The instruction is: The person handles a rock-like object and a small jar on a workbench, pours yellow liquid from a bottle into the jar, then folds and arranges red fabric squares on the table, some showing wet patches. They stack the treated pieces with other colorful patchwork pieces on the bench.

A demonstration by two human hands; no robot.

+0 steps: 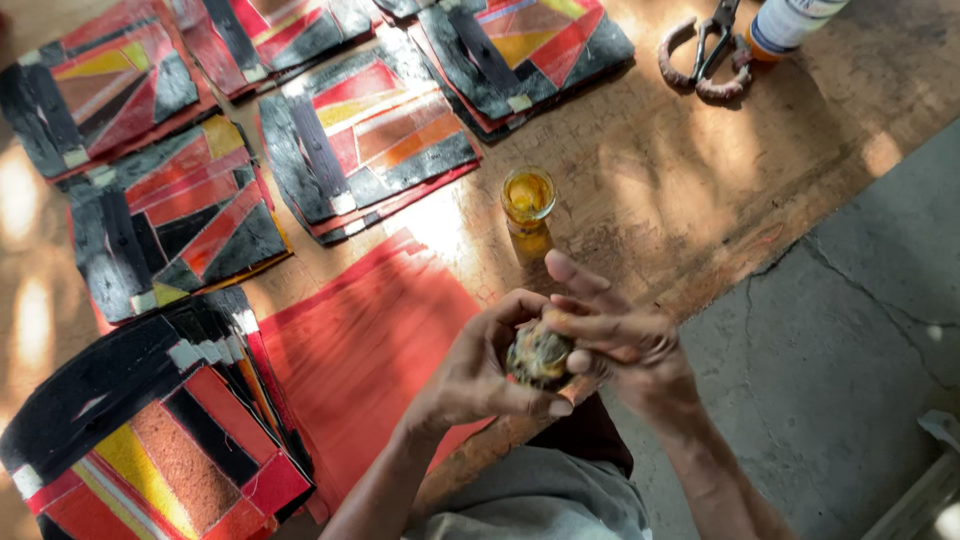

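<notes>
a small round lid (538, 354), dull and smeared with a yellowish-brown residue, sits between a person's two bare hands above the near edge of a worn wooden board (640, 190). the left hand (480, 370) cups it from below and the side, thumb and fingers closed around its rim, while the right hand (620, 335) lies over it, fingertips pressed to its top and edge and one finger sticking up free; both hands are clamped on the lid. just beyond the hands stands a small open glass jar (527, 212) of amber-yellow liquid, glossy in the patchy sunlight. a flat red sheet (365, 340) lies on the board beside the left wrist. around it sit stacks of stiff patchwork panels (365, 135), angular pieces of black, red, orange and yellow fitted together, some faces coarse and grainy, with small pale tabs at the seams. at the far edge lie scissors (712, 45) with handles wrapped in cord, touching a white plastic bottle (790, 22) with an orange band. to the right of the board is cracked grey concrete floor (850, 330).
</notes>
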